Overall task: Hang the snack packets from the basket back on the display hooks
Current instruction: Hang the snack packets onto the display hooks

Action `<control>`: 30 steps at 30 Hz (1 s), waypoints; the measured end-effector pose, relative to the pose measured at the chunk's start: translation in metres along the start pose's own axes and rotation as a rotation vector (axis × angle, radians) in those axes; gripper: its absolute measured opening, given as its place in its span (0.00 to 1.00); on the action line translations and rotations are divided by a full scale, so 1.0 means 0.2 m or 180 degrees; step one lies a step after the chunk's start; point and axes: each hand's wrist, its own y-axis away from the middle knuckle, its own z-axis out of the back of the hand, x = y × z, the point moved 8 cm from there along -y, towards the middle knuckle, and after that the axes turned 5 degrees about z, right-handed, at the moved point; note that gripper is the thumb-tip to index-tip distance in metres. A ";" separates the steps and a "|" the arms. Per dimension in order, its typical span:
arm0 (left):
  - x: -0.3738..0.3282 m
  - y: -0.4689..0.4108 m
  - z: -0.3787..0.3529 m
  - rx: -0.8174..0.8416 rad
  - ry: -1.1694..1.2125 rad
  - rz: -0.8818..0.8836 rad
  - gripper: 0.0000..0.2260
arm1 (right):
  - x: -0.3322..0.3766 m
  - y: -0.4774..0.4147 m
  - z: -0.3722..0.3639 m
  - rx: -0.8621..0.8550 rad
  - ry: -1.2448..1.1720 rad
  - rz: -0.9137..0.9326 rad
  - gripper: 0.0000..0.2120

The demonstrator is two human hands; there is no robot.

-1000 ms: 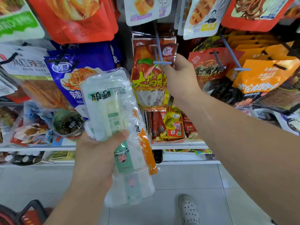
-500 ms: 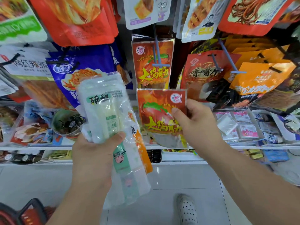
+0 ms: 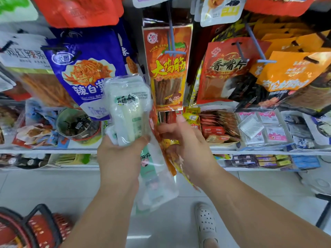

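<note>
- Head view: the left hand (image 3: 120, 154) is curled tight round a bundle of white packets (image 3: 128, 111), held upright in front of the shelf (image 3: 53, 151).
- The right hand (image 3: 186, 140) is just beside it, fingers wrapped round a blurred red-orange packet (image 3: 170, 154), well below the display hook (image 3: 171, 33).
- A red packet (image 3: 166, 68) hangs on that hook.
- The red basket (image 3: 35, 228) sits on the floor, bottom left.

White metal shelf (image 3: 53, 151) carried round tub of dark sweets (image 3: 78, 125) toward left end, open box of red sachets (image 3: 217, 126) mid-shelf. Pale tiled floor (image 3: 62, 187) held red plastic basket (image 3: 35, 228).
</note>
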 end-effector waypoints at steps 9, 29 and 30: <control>-0.03 0.04 -0.06 0.0555 0.0179 0.0121 0.20 | -0.04 -0.14 0.06 0.0077 0.0458 0.0158 0.36; 0.01 -0.06 0.12 -0.0259 -0.0047 0.0230 0.15 | 0.20 -0.35 0.28 -0.0340 0.0626 0.0666 0.08; 0.00 -0.06 0.13 -0.0275 -0.0060 0.0234 0.14 | 0.24 -0.35 0.26 -0.0296 0.0640 0.0761 0.10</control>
